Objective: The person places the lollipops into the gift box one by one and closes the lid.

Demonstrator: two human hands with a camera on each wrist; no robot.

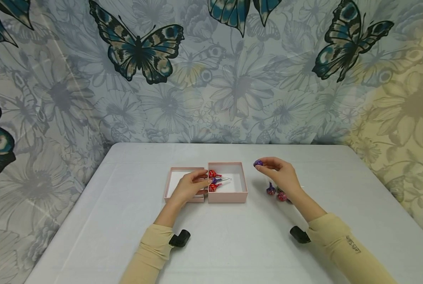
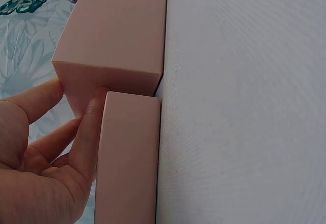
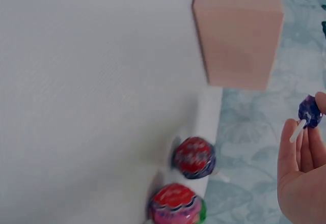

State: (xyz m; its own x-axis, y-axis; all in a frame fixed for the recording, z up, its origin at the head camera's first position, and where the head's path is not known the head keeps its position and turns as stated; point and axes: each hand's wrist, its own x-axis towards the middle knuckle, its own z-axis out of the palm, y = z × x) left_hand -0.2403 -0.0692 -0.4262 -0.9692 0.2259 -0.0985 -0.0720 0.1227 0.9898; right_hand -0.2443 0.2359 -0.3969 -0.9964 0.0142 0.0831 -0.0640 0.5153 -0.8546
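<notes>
My right hand (image 1: 280, 173) pinches a purple-wrapped lollipop (image 1: 258, 163) between thumb and fingers, above the table to the right of the pink box (image 1: 227, 198). In the right wrist view its white stick points down past the fingers. My left hand (image 1: 190, 185) holds the box's left wall, with one finger against the outside and another at the rim. Inside that box lie two red lollipops (image 1: 213, 187) and a purple one (image 1: 215, 180), sticks pointing right. Beneath my left hand is the shallower pink lid (image 1: 166, 189), lying beside the box.
Several lollipops lie on the table below my right hand, among them a purple one (image 1: 270, 190) and a pink-red one (image 1: 281, 196); the forearm partly hides them. The white table (image 1: 232, 244) ends at a butterfly-patterned backdrop (image 1: 239, 86).
</notes>
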